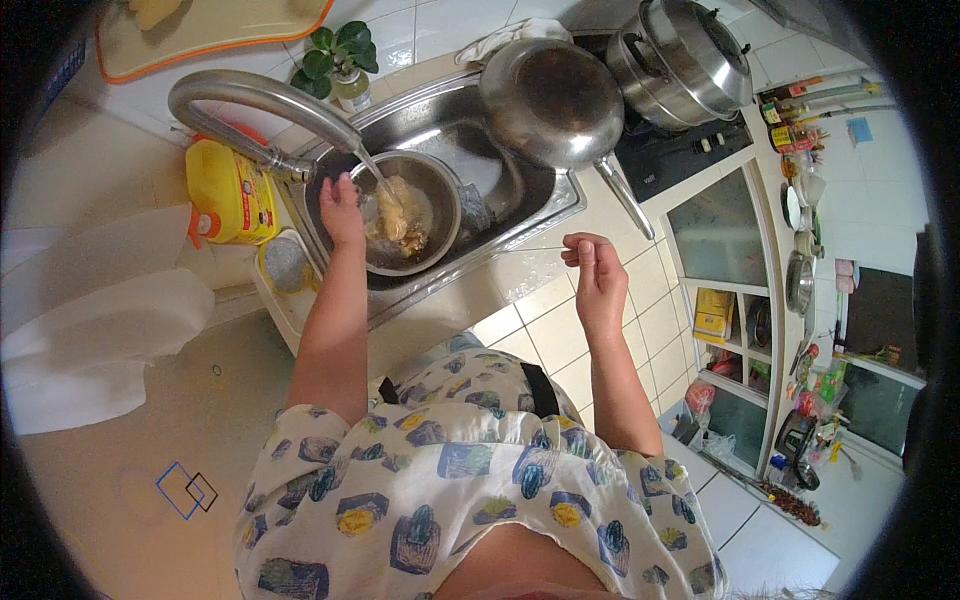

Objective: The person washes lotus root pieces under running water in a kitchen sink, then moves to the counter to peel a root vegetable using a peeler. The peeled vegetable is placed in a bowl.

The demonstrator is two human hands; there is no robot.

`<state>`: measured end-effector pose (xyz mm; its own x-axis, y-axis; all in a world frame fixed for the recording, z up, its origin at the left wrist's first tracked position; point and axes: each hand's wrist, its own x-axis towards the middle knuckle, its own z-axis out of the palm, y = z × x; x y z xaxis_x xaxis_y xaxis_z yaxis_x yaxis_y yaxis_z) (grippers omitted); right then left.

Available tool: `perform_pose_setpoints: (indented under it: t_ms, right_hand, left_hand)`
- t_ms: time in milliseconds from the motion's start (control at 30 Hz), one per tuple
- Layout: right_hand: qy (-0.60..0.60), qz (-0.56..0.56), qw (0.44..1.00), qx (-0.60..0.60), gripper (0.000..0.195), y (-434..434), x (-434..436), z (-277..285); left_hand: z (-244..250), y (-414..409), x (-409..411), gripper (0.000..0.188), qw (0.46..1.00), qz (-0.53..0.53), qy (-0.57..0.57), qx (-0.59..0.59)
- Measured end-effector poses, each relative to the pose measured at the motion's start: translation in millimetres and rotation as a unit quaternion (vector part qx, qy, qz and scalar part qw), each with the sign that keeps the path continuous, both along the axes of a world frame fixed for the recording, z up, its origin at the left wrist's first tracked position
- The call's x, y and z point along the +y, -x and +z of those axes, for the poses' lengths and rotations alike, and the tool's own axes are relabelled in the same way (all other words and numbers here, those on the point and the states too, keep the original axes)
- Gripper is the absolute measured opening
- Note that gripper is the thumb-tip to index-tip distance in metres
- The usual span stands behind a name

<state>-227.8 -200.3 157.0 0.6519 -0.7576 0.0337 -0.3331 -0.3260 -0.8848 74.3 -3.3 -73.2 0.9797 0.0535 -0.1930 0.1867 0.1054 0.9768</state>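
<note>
A stream from the curved metal faucet (262, 94) runs into a round metal bowl (450, 225) in the left part of the sink. In the bowl's water lies a pale yellowish, lumpy piece of food (392, 210), perhaps meat, with darker bits below it. My left hand (341, 210) is at the bowl's left rim, fingers slightly apart, with nothing visible in it; whether it touches the rim is unclear. My right hand (598, 274) is raised at the right, beyond the counter edge, its thumb and fingertips pinched on a thin, straight strand or stick (536, 249) that points left.
An upturned metal pan (551, 101) rests over the sink's right part, its handle jutting towards me. A steamer pot (679, 67) stands on the black stove (660, 161). Left of the sink are a yellow jug (225, 191) and a grey scouring pad (286, 262); behind it, a potted plant (337, 56).
</note>
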Motion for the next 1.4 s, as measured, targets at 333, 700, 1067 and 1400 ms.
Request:
perform_pose_setpoints:
  t_ms: [333, 700, 1067, 1400]
  right_hand:
    - [0.011, -0.043, 0.999, 0.011, 0.027, 36, -8, -1]
    - [0.014, -0.185, 0.982, 0.019, 0.024, 96, -23, 4]
    - [-0.084, 0.005, 0.996, 0.01, 0.022, -48, -3, -41]
    - [-0.152, 0.232, 0.917, 0.286, 0.03, -188, 15, -224]
  left_hand:
    - [28, -38, 40, 0.047, 0.999, -0.032, -0.001, 0.011]
    - [0, -11, 42, 0.031, 0.751, -0.463, -0.436, -0.179]
    - [-64, 15, -2, 0.099, 0.869, -0.193, -0.451, 0.067]
    - [-32, 19, -22, 0.092, 0.86, -0.294, -0.227, 0.35]
